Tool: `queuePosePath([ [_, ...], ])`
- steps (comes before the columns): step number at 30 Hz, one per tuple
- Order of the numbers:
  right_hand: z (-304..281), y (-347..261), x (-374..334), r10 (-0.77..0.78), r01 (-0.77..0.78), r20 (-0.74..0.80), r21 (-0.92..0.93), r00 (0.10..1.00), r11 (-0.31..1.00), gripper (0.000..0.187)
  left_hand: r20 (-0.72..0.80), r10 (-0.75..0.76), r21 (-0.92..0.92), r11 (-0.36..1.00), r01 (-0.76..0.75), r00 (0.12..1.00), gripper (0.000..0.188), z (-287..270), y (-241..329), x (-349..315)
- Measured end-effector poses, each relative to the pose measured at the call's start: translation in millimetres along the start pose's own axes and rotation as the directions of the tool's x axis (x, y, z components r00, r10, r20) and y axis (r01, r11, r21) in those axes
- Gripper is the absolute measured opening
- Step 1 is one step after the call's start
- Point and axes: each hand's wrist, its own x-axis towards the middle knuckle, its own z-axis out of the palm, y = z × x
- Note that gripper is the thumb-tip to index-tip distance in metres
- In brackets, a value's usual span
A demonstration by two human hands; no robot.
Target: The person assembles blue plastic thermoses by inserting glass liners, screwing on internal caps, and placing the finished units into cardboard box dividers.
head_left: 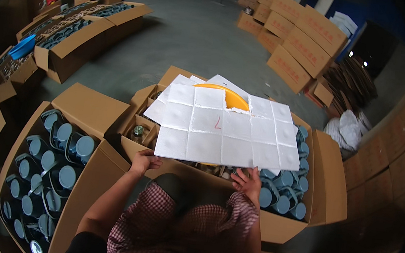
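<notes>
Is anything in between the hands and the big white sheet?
Nothing that I can see! The left hand and right hand are both right by the near edge of the white sheet. The yellow thing peeks out beyond it, so it isn't in their way.

- Centre: a top sheet [206, 139] over a carton [276, 227], with a basin [238, 102] beneath the sheet.
- Left hand [145, 162] at the sheet's near left corner; right hand [249, 182] by its near edge, right of middle.
- Near left: lidded containers [48, 159] in a box [87, 183].
- Far left: a row of open cases [78, 43].
- Far right: stacked packages [303, 50], flattened cardboard [352, 84] to their right.
</notes>
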Motion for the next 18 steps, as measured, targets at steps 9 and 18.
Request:
queuePosePath([
  [9,-17,-47,23,-0.453,0.476,-0.147,0.221,0.879,0.852,0.030,0.205,-0.202,-0.169,0.957,0.238,0.958,0.034,36,-5,51],
  [18,-71,-79,-39,-0.619,0.752,-0.489,0.126,0.614,0.647,0.032,-0.069,-0.252,-0.272,0.936,0.225,0.965,0.023,98,-15,74],
])
